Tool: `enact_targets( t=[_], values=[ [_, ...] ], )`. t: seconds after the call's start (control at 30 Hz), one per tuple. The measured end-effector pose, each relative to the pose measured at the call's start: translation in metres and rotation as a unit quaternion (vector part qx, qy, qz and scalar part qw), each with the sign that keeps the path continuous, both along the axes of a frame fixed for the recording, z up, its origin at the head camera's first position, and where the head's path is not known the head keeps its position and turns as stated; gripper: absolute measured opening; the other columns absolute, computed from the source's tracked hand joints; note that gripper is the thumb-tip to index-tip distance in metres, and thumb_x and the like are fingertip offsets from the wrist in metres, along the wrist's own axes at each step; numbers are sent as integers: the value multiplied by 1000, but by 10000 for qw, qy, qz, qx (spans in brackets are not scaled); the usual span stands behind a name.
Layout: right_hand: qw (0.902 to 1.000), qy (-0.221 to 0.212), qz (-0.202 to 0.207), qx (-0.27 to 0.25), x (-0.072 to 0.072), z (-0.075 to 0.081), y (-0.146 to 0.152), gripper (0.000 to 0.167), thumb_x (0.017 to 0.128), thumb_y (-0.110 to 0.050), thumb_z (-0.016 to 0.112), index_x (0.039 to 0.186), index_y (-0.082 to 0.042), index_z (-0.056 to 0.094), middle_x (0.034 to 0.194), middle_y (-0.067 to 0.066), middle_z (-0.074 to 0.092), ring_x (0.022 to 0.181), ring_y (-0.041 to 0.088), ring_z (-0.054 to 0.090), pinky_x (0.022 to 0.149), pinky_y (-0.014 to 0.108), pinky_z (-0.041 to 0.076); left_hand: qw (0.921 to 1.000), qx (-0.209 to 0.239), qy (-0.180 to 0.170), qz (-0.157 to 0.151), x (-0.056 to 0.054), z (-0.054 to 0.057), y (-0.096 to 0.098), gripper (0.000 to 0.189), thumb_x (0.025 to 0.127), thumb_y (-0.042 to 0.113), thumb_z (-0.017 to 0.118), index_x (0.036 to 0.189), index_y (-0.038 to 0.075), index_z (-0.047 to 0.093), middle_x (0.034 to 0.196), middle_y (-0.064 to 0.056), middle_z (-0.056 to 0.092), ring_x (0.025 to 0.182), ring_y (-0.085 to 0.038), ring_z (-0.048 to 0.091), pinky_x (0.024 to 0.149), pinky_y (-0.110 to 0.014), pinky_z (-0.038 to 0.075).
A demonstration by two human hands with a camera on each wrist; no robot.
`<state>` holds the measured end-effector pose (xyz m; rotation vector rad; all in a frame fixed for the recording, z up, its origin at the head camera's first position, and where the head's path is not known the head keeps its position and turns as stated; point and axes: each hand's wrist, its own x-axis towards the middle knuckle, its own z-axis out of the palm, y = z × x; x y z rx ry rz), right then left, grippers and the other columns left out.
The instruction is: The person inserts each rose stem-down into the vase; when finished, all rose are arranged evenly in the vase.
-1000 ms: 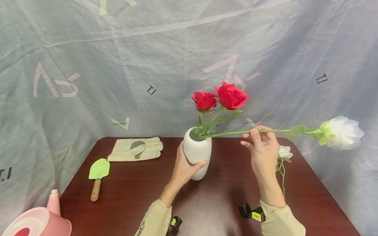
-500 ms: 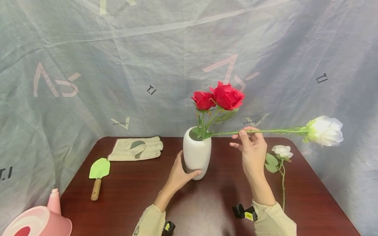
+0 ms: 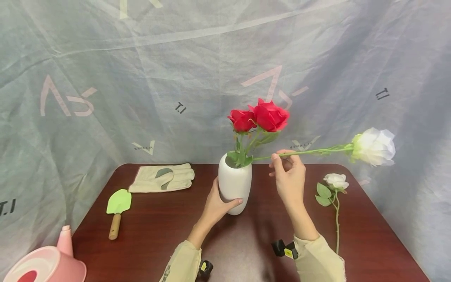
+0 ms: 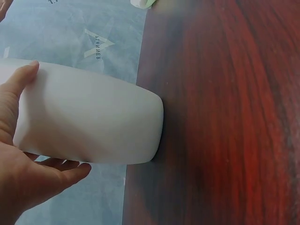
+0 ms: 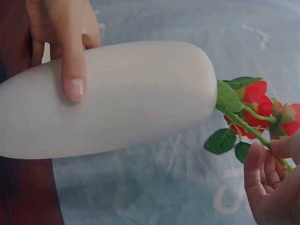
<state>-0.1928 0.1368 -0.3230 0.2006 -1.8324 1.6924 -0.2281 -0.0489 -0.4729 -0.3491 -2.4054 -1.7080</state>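
A white vase stands upright on the table with two red roses in its mouth. My left hand grips its side, thumb across the front; the left wrist view shows the vase's base on the table. With thumb and fingertips, my right hand pinches the green stem of a white rose. That rose lies nearly level, its bloom out to the right and slightly raised. In the right wrist view, the pinched stem reaches the vase's rim beside green leaves.
Another white rose lies on the table at the right. At the left are a work glove, a green trowel with a wooden handle and a pink watering can. Grey cloth hangs behind.
My right hand has moved left toward the vase, carrying the white rose with it; its bloom has risen slightly. The larger red rose has shifted left. The left hand still grips the vase.
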Motion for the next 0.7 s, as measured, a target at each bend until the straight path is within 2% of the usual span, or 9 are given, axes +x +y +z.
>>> enact_targets(
  t=[0.17, 0.47, 0.57, 0.7],
  values=[
    [9996, -29, -89, 284, 1, 1, -8, 13, 89, 2, 59, 97, 12, 56, 81, 15, 59, 64, 9, 57, 52, 28, 50, 9999, 20, 103, -16, -1, -1, 1, 103, 65, 43, 83, 146, 22, 23, 131, 0, 46, 111, -18, 50, 88, -44, 40],
    [9970, -73, -97, 762, -1, 4, -20, 9, 88, 2, 59, 93, 10, 59, 79, 19, 61, 59, 5, 55, 49, 22, 48, 9998, -12, 194, -40, 1, 1, 0, 101, 66, 42, 82, 145, 19, 23, 131, -2, 47, 110, -18, 51, 88, -43, 41],
    [9963, -157, -23, 843, -1, 5, -22, 9, 88, 2, 59, 94, 9, 59, 79, 21, 62, 59, 4, 55, 49, 20, 48, 9998, -4, 210, -46, 1, 1, -1, 101, 67, 42, 82, 146, 20, 23, 131, -2, 47, 110, -18, 51, 88, -43, 41],
    [9955, -412, 294, 802, -1, 2, -20, 15, 91, -2, 57, 102, 8, 57, 87, 23, 62, 63, 10, 58, 52, 23, 49, 9998, -1, 196, -34, 1, 0, -1, 101, 67, 42, 82, 146, 19, 22, 132, -2, 46, 110, -18, 50, 88, -43, 41]
  ],
)
